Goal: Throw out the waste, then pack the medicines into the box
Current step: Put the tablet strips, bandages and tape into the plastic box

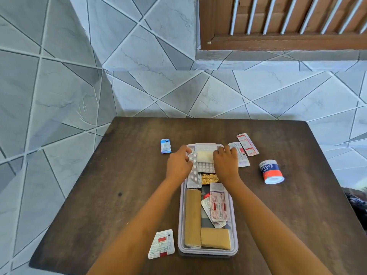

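Note:
A clear plastic box [235, 231] lies lengthwise on the dark wooden table [123, 195]. Inside it are tan bandage rolls [192, 217], red-and-white blister strips [218, 203], a gold strip [209, 178] and a white pad [204, 155]. My left hand [178, 165] grips a silver blister strip of white tablets [193, 175] at the box's far left corner. My right hand [226, 163] rests fingers-down on the far right end of the box, over another tablet strip [205, 167].
Loose on the table: a small blue packet [165, 146] far left, two red-and-white strips [247, 144] far right, a roll of adhesive tape [271, 171] at right, a cut strip [161, 244] near left. Tiled walls stand behind and left.

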